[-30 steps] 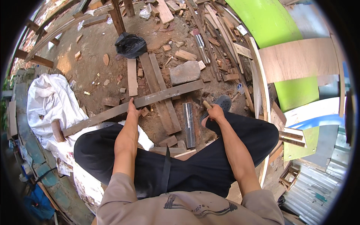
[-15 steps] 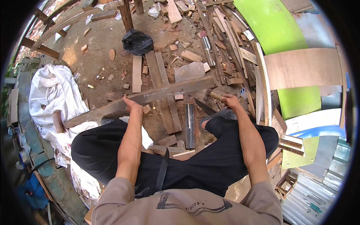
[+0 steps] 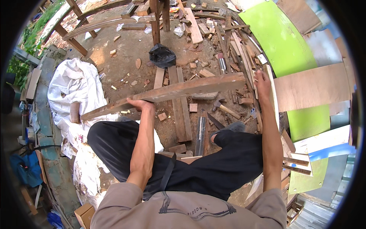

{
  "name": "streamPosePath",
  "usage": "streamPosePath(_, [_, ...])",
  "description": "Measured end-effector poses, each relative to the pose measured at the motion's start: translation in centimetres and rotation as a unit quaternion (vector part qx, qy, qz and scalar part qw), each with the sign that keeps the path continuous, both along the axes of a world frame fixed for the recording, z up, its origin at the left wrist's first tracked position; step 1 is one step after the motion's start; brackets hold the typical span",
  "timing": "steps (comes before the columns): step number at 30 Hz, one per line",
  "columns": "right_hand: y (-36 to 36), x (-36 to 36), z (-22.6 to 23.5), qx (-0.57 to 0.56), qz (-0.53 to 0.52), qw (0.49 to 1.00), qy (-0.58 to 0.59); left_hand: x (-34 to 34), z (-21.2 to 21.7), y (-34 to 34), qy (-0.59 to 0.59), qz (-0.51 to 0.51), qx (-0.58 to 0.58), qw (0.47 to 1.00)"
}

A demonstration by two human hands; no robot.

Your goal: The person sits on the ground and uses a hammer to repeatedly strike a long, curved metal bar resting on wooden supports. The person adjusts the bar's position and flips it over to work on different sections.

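A long weathered wooden plank [image 3: 187,88] slants across in front of me, its near-left end by the white sack. My left hand [image 3: 142,104] is closed on its lower edge, left of the middle. My right hand [image 3: 262,84] is empty, fingers a little apart, just beyond the plank's right end and over the edge of the wood pile. A claw hammer [image 3: 230,111] with a wooden handle lies on the ground below that end. Near my foot are a dark pointed blade [image 3: 215,121] and a dark flat bar [image 3: 200,135].
A white sack [image 3: 72,86] lies at the left beside a low wall [image 3: 51,131]. Two boards [image 3: 179,122] lie under the plank, with a black plastic bag [image 3: 162,56] beyond. Long wood strips [image 3: 244,49] and green panels [image 3: 276,36] line the right. Wood scraps litter the ground.
My right hand has let go of the hammer, which now lies on the ground, and has moved up and right. My left hand still holds the plank. The view has shifted left.
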State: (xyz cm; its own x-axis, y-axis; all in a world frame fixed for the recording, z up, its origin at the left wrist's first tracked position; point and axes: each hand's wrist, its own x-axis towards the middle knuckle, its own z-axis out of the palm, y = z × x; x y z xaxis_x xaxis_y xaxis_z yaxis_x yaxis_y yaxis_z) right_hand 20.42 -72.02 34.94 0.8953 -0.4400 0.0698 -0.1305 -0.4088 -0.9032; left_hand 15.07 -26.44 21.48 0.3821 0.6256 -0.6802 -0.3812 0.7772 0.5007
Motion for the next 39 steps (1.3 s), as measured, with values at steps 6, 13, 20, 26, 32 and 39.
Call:
streamPosePath(6, [11.1,-8.1,10.8,-0.447,0.2,0.826,-0.281,-1.5,0.7,-0.8,0.027,-0.016,0.01,0.999])
streamPosePath(13, [14.2,-10.6,7.4,-0.544,0.257,0.791,-0.111,-2.9,1.1,-0.8,-0.094,-0.065,0.032,0.993])
streamPosePath(20, [14.4,-9.9,4.4,-0.546,0.309,0.779,0.003,-3.0,5.4,2.1,-0.161,-0.069,0.08,0.981])
streamPosePath(26, [16.6,-8.5,-2.2,-0.528,0.401,0.719,0.211,-4.3,9.5,4.4,-0.107,-0.065,0.123,0.985])
streamPosePath(32, [20.4,-8.0,-5.5,-0.532,0.461,0.658,0.268,-5.6,15.8,5.7,-0.015,-0.057,0.163,0.985])
streamPosePath(39, [23.4,-8.5,-7.2,-0.528,0.525,0.594,0.306,-5.2,15.4,8.8,0.005,-0.112,0.209,0.971])
